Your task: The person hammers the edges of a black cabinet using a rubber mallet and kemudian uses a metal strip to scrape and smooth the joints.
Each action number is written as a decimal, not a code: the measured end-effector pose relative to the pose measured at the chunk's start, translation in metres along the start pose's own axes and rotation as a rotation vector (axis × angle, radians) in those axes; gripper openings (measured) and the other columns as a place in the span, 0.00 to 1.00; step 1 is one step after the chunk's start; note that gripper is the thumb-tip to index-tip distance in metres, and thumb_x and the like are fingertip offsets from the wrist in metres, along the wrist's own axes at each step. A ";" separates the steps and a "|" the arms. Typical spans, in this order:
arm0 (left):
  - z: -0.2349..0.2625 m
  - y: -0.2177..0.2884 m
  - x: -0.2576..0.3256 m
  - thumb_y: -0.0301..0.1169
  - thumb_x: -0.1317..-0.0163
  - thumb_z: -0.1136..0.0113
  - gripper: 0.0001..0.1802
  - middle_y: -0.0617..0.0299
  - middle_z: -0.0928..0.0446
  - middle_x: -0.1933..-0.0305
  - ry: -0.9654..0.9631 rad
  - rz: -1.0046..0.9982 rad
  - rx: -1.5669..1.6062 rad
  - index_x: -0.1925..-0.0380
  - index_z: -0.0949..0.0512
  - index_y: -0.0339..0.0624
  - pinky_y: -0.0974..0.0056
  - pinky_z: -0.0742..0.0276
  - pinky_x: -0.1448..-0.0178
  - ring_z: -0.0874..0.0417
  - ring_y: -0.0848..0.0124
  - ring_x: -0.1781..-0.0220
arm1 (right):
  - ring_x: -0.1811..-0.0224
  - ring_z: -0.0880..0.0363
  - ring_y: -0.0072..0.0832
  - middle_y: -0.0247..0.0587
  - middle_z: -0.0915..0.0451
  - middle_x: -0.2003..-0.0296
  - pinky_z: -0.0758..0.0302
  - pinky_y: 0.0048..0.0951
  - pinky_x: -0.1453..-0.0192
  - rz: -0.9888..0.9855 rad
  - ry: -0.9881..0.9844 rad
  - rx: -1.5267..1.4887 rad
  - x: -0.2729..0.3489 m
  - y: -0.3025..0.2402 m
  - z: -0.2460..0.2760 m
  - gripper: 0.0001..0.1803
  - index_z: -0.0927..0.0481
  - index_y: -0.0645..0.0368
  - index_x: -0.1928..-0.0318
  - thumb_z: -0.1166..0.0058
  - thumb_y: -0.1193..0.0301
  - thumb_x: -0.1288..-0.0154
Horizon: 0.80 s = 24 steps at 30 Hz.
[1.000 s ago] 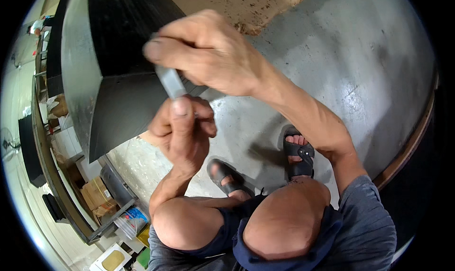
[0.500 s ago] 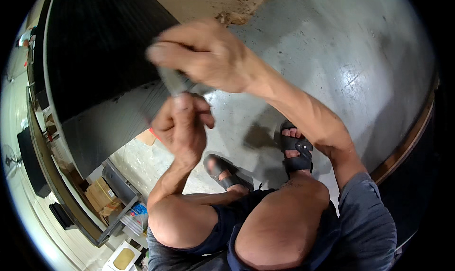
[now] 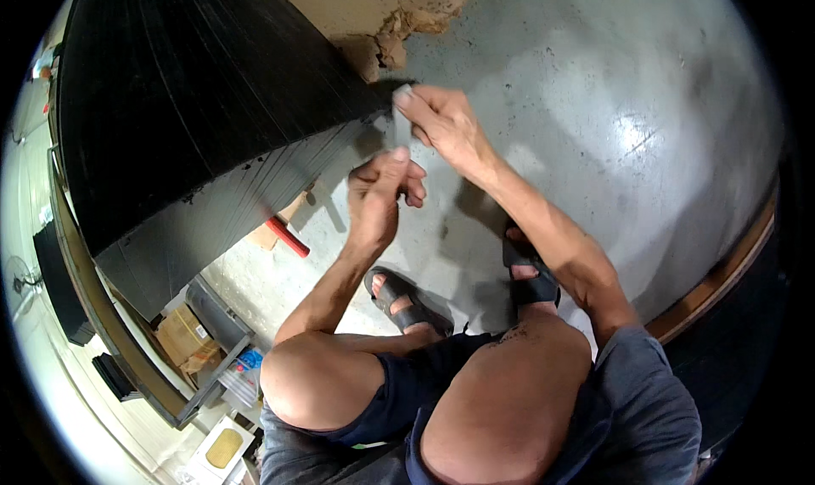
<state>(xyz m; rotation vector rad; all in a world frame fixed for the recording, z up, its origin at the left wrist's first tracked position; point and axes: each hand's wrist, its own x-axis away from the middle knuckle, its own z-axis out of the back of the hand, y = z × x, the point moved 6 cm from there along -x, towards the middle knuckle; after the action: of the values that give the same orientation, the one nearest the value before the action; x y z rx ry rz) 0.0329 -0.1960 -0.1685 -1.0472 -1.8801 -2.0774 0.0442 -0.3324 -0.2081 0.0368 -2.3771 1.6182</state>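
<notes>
Seated person, viewed from above. Both hands pinch a small grey strip [image 3: 402, 127] just beside the near corner of the black ribbed panel stack [image 3: 195, 103]: the right hand [image 3: 446, 124] clasps its upper end, the left hand [image 3: 382, 192] its lower end, thumb up. A red-handled tool [image 3: 289, 236] lies on the concrete floor [image 3: 645, 120] below the stack's edge.

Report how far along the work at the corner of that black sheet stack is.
Nothing reads as finished. In hand: both hands pinch a narrow grey strip at the corner of the stack of black sheets, right hand on its upper end, left hand on its lower end. What the strip is cannot be told, nor how much is left.
</notes>
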 end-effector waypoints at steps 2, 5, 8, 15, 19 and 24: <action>0.000 0.034 0.013 0.39 0.30 0.47 0.20 0.56 0.22 0.76 0.044 -0.116 -0.015 0.71 0.21 0.32 0.66 0.29 0.72 0.23 0.70 0.77 | 0.81 0.40 0.14 0.25 0.37 0.86 0.44 0.23 0.79 0.159 -0.046 0.057 -0.010 -0.056 -0.011 0.23 0.27 0.58 0.78 0.49 0.56 0.29; 0.001 0.064 0.019 0.38 0.28 0.50 0.20 0.55 0.22 0.75 -0.003 -0.302 0.062 0.69 0.22 0.30 0.66 0.28 0.74 0.24 0.70 0.79 | 0.84 0.42 0.16 0.28 0.38 0.87 0.44 0.27 0.81 0.351 -0.167 0.145 -0.025 -0.102 -0.029 0.23 0.27 0.61 0.78 0.50 0.58 0.30; 0.001 0.046 0.012 0.38 0.29 0.48 0.20 0.57 0.25 0.81 0.138 -0.188 0.149 0.73 0.22 0.32 0.67 0.30 0.75 0.26 0.70 0.80 | 0.85 0.43 0.18 0.29 0.38 0.88 0.45 0.28 0.80 0.222 -0.137 0.183 -0.036 -0.070 -0.022 0.23 0.28 0.61 0.80 0.50 0.58 0.30; 0.017 -0.069 0.006 0.43 0.32 0.44 0.22 0.59 0.26 0.82 0.145 0.267 0.025 0.75 0.22 0.33 0.69 0.33 0.77 0.28 0.73 0.83 | 0.80 0.36 0.19 0.31 0.31 0.84 0.40 0.28 0.77 -0.286 -0.011 0.143 0.019 0.072 0.007 0.19 0.25 0.59 0.77 0.50 0.61 0.31; 0.048 -0.060 0.013 0.44 0.30 0.45 0.23 0.60 0.26 0.82 0.200 0.167 -0.042 0.75 0.22 0.34 0.69 0.34 0.78 0.29 0.75 0.83 | 0.61 0.21 0.32 0.48 0.18 0.62 0.26 0.33 0.56 -0.004 0.189 0.293 0.023 0.027 0.011 0.18 0.22 0.67 0.50 0.49 0.66 0.33; 0.066 -0.067 0.016 0.45 0.31 0.45 0.24 0.60 0.26 0.81 0.251 0.117 -0.020 0.74 0.22 0.32 0.68 0.33 0.77 0.29 0.74 0.82 | 0.33 0.37 0.50 0.59 0.36 0.34 0.40 0.44 0.30 0.467 0.051 0.452 0.019 -0.026 -0.027 0.29 0.37 0.65 0.33 0.53 0.76 0.37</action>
<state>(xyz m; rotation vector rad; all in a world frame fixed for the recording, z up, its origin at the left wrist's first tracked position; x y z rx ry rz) 0.0110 -0.1164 -0.2158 -0.8337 -1.6413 -2.0561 0.0359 -0.3147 -0.1707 -0.4989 -2.0283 2.3060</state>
